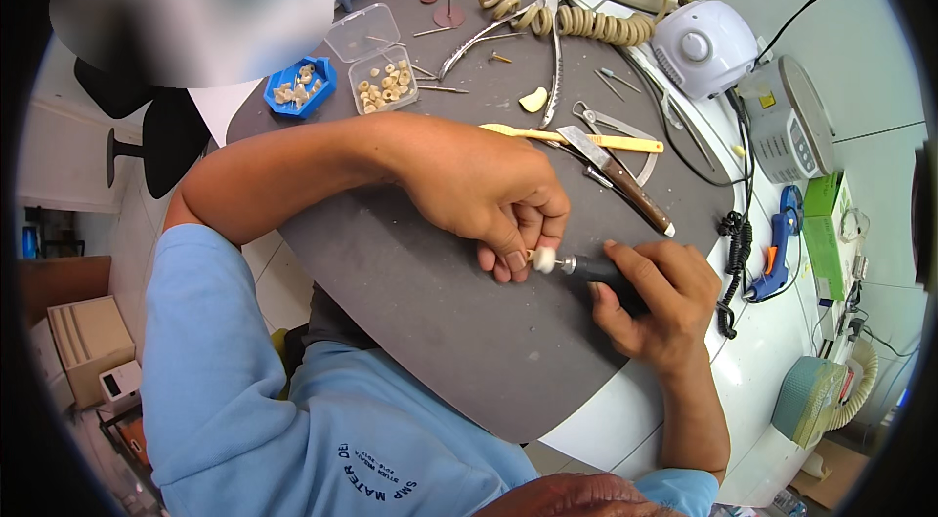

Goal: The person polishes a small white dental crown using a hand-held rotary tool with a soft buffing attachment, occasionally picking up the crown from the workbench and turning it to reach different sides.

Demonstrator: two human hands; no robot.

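Observation:
My right hand (664,297) is wrapped around a black rotary handpiece (601,272), which points left. A white polishing wheel (544,260) sits on the metal shank at its tip. From the upper left, my left hand (503,204) reaches over the grey mat, its thumb and fingers pinched on a small tan piece (531,255). That piece meets the left side of the wheel or lies right against it; most of it is covered by my fingertips. Behind my left hand lie a yellow toothbrush-like handle (625,142) and a knife with a brown wooden handle (635,194).
A clear box (386,82) of small beige pieces and a blue tray (300,87) stand at the far left of the mat (440,351). Pliers (557,58), burs and a coiled cord (606,25) lie at the back. A blue glue gun (775,258) lies at right.

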